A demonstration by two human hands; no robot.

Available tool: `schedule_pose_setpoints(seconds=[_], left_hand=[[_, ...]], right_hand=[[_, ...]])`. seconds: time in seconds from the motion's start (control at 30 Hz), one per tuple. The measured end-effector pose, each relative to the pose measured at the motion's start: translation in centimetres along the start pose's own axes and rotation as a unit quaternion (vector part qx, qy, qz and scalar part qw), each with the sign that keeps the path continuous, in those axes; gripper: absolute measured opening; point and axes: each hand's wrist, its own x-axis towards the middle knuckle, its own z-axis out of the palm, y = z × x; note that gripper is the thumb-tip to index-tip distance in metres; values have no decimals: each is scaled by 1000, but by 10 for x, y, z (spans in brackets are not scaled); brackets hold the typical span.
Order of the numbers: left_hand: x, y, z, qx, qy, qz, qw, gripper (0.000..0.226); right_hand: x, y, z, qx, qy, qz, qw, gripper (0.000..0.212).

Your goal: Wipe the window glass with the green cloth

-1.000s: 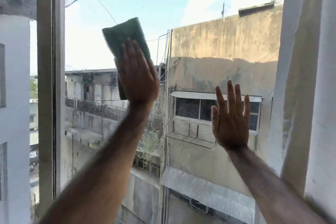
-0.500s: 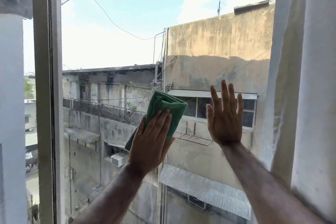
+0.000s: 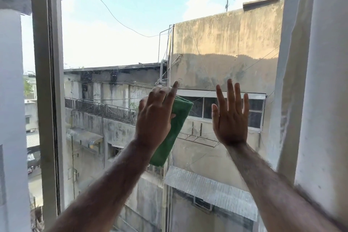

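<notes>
While my left hand presses the green cloth flat to mid-pane | right hand splayed, grasping nothing, on window glass | wiping underway, finish unclear.

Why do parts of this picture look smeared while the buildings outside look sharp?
Head view: the left hand and its fingers are motion-blurred on the green cloth; the flat right hand is crisp. Sunlit wall, shaded below; the window frame bows from the wide lens.

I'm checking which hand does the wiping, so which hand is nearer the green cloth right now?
Left. The left hand lies on the green cloth, pressing it to the window glass. The right hand is flat and open on the glass, apart from the cloth, to its right.
</notes>
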Motion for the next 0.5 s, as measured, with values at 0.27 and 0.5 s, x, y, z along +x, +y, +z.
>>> schedule_pose_setpoints(seconds=[0.27, 0.5], left_hand=[[5, -4, -12, -52, -53, -19, 997, 35], [5, -18, -34, -192, -34, -128, 972, 36]], right_hand=[[4, -15, -19, 29, -48, 43, 998, 56], [-4, -63, -73, 212, -160, -30, 964, 73]])
